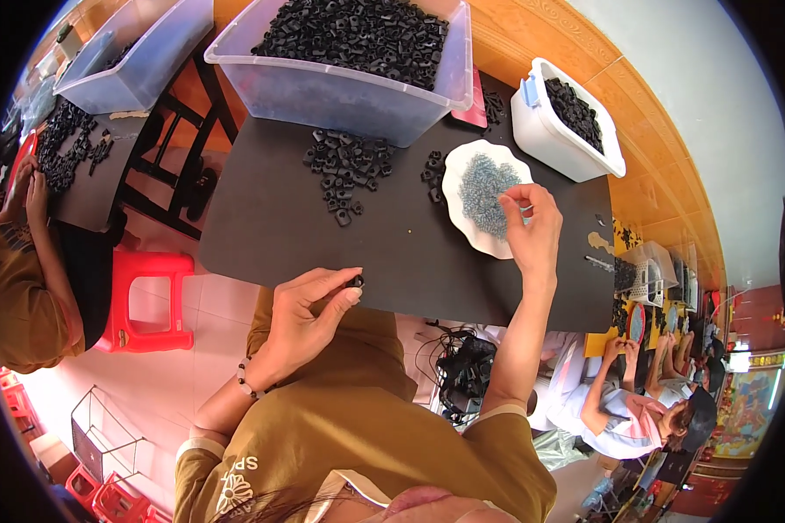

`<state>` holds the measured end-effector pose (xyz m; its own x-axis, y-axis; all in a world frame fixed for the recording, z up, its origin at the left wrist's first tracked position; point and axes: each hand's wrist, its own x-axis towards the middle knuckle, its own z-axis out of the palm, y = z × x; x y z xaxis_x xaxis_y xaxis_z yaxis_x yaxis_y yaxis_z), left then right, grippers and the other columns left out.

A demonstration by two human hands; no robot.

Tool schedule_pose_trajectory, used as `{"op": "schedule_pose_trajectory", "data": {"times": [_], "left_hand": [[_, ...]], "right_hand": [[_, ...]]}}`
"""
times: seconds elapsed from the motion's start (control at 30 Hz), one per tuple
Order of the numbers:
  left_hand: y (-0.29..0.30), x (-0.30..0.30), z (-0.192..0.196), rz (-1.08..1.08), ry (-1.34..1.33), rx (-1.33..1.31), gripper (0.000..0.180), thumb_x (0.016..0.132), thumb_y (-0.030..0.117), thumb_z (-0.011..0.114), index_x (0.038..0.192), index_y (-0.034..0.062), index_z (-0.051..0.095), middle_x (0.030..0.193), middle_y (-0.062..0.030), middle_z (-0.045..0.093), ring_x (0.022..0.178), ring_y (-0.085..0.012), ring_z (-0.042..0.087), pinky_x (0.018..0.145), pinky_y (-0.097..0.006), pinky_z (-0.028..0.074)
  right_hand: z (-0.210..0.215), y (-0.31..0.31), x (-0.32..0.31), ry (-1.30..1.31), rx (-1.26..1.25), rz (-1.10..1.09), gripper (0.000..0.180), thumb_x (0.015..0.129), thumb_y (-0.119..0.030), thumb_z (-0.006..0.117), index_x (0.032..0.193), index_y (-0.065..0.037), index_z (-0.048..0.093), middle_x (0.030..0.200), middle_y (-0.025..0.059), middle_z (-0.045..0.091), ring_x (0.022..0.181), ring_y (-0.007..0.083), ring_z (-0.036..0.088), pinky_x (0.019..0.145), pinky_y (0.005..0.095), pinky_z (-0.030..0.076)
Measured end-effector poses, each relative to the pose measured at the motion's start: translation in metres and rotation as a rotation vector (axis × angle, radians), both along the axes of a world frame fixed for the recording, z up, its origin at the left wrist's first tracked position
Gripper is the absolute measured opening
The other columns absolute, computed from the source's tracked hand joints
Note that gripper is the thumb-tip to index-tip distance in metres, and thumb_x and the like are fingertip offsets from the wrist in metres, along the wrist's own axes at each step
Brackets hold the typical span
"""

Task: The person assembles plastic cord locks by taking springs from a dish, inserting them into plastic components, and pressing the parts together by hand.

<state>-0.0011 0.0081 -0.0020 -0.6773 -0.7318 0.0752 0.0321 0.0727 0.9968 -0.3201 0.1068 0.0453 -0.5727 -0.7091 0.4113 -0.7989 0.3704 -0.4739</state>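
My left hand [310, 312] pinches a small black plastic part [355, 281] between thumb and fingertips, just off the table's near edge. On the right, my right hand [532, 218] reaches over a white scalloped dish [456, 196], its thumb and fingertips pressed together. Whatever may be in that pinch is too small to make out. A heap of tiny silvery-blue metal pieces, seemingly coil springs [482, 189], fills the dish. Loose black plastic parts [344, 166] lie in a pile on the dark table [270, 209], and a few more sit beside the dish's left rim.
A large clear tub [340, 96] of black parts stands at the table's back, with a white tub [541, 131] of them at right. Another person sits left near a red stool [153, 301] and a second table. More people work at far right.
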Motion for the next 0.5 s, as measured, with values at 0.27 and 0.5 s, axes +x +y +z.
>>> {"op": "schedule_pose_trajectory", "data": {"times": [0.27, 0.5], "left_hand": [[0.0, -0.003, 0.005, -0.03, 0.035, 0.002, 0.024, 0.094, 0.005, 0.071, 0.118, 0.0013, 0.073, 0.097, -0.0077, 0.071, 0.082, -0.0121, 0.063, 0.075, -0.025, 0.052], [-0.001, -0.016, 0.016, -0.091, 0.087, -0.102, 0.025, 0.091, 0.002, 0.073, 0.117, 0.0025, 0.074, 0.095, -0.0094, 0.07, 0.079, -0.0152, 0.063, 0.07, -0.028, 0.051]], "right_hand": [[0.005, 0.014, 0.013, -0.554, -0.147, 0.113, 0.01, 0.091, -0.008, 0.074, 0.093, -0.001, 0.067, 0.087, 0.0021, 0.068, 0.076, 0.0109, 0.059, 0.073, 0.0266, 0.048], [0.004, 0.009, 0.078, -1.209, -0.203, 0.658, 0.013, 0.091, -0.005, 0.076, 0.095, 0.0, 0.065, 0.095, 0.002, 0.063, 0.085, 0.0063, 0.056, 0.074, 0.0202, 0.046]]}}
